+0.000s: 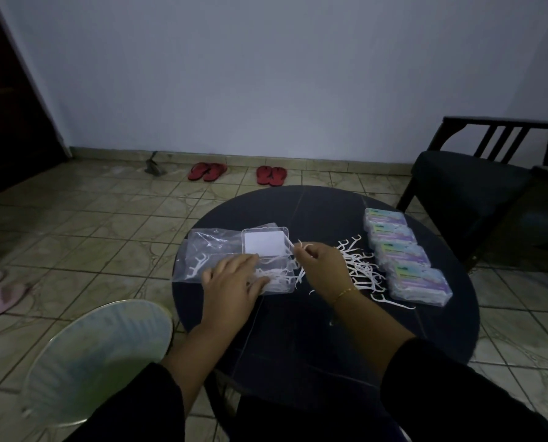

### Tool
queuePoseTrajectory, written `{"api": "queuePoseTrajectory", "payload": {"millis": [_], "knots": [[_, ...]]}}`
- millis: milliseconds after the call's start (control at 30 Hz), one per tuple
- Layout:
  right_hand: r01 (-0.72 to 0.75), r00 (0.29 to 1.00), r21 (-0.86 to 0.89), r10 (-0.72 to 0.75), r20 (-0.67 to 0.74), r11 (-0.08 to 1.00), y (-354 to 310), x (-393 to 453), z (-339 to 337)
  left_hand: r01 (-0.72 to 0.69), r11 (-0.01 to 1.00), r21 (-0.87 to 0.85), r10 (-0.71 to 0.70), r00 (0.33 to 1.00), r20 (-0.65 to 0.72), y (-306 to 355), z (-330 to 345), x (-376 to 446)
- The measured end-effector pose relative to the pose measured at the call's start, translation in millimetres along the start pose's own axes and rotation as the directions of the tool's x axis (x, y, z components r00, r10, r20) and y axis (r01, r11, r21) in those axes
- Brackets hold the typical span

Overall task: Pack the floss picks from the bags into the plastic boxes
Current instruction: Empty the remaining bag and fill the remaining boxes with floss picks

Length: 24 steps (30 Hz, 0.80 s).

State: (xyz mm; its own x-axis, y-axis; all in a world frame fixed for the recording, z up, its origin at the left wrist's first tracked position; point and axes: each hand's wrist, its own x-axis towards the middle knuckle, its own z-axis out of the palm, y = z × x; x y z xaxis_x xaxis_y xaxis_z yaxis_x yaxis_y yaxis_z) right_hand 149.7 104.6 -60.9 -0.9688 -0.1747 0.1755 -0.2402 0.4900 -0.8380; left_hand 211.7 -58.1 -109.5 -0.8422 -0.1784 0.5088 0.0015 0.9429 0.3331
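An open clear plastic box (279, 283) lies on the round dark table (323, 333), its lid (266, 244) raised at the back, with white floss picks inside. My left hand (234, 282) rests flat on the box's left side, fingers spread. Just right of the lid, my right hand (322, 266) pinches a white floss pick (298, 245). A clear bag (202, 253) with a few picks lies left of the box. Loose floss picks (362, 269) are scattered to the right of my right hand.
Several closed, filled boxes (406, 256) with coloured labels stand in a row at the table's right. A dark chair (470, 186) is at the right, a pale round seat (97, 355) at the lower left. Red sandals (207, 171) lie by the wall.
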Motion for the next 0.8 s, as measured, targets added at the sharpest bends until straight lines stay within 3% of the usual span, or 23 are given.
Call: {"api": "queuePoseTrajectory", "payload": {"millis": [133, 267, 333, 433, 600, 800], "knots": [[0.014, 0.998, -0.089, -0.009, 0.06, 0.996, 1, 3, 16, 0.073, 0.996, -0.042, -0.074, 0.997, -0.015, 1, 0, -7], [0.108, 0.987, -0.438, -0.042, 0.158, 0.893, -6, 3, 22, 0.103, 0.994, -0.038, -0.104, 0.994, -0.019, 0, 1, -7], [0.142, 0.979, -0.524, -0.04, 0.201, 0.84, -8, 3, 22, 0.1, 0.995, -0.03, -0.1, 0.995, -0.001, -1, 2, -8], [0.181, 0.965, -0.48, -0.061, 0.256, 0.858, -5, 2, 22, 0.102, 0.994, -0.039, -0.102, 0.995, 0.018, -1, 2, -7], [0.067, 0.971, -0.18, -0.023, 0.238, 0.981, 12, 2, 27, 0.101, 0.993, -0.067, -0.101, 0.995, 0.017, -2, 2, -7], [0.072, 0.997, -0.401, -0.058, 0.046, 0.913, 21, -6, 14, 0.113, 0.989, -0.1, -0.115, 0.993, -0.013, -2, 3, -7]]}}
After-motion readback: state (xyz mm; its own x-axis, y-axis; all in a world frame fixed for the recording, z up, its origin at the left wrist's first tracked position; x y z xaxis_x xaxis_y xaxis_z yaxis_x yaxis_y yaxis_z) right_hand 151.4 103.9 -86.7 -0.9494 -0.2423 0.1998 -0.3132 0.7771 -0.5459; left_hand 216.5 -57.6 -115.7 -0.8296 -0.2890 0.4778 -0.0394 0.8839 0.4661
